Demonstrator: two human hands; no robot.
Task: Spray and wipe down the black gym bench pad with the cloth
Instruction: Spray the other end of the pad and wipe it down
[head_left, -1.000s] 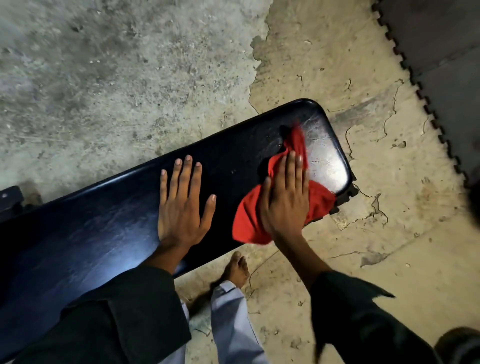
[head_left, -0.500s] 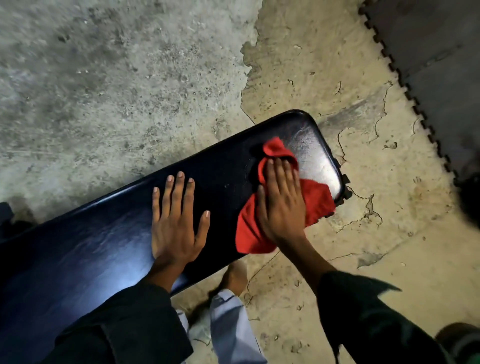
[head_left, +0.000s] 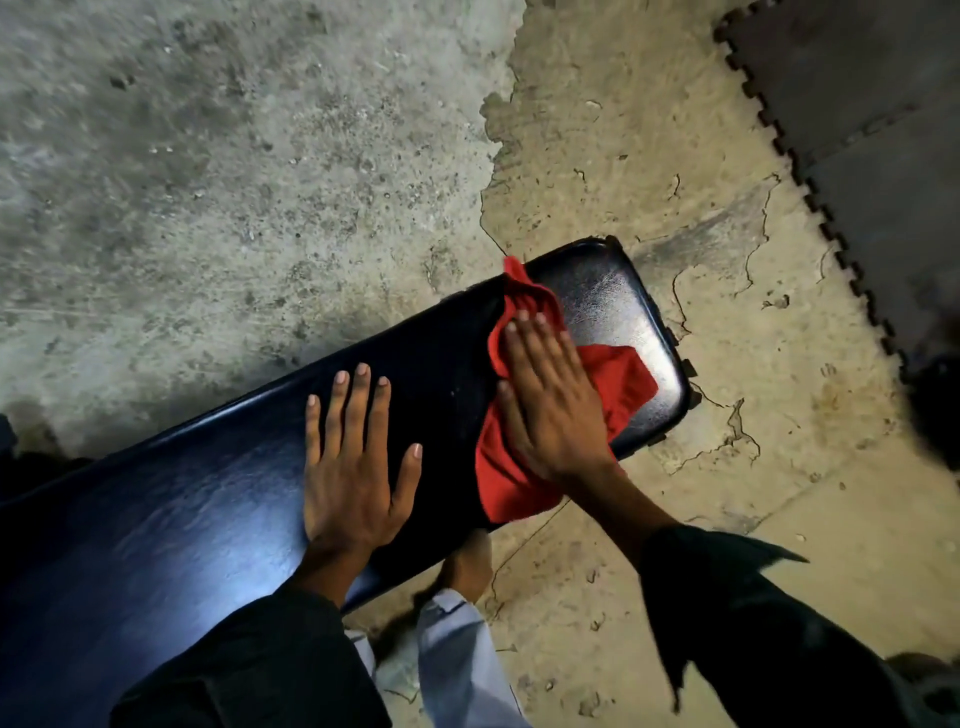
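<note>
no writing or brand is showing on anything in view. the black bench pad (head_left: 218, 519) is running diagonally from near left to far right, its rounded far-right end glinting under the light. the right hand (head_left: 550, 400) is lying flat, fingers straight and together, pressing the red cloth (head_left: 623, 382) onto the pad close to that far-right end; nothing is curled round the cloth. the cloth is bunching past the fingertips at the pad's far edge and is draping over the near edge below the wrist. the left hand (head_left: 358, 467) is resting palm down on bare pad just left of the cloth, fingers spread wide and straight, thumb out toward the cloth, holding nothing. a strip of shiny pad is lying uncovered between the cloth and the end of the pad. cracked concrete floor (head_left: 260, 182) is surrounding the bench, with dark interlocking floor mats (head_left: 883, 130) lying at the far right, well apart from the pad. a bare foot (head_left: 467, 569) is standing under the near edge.
</note>
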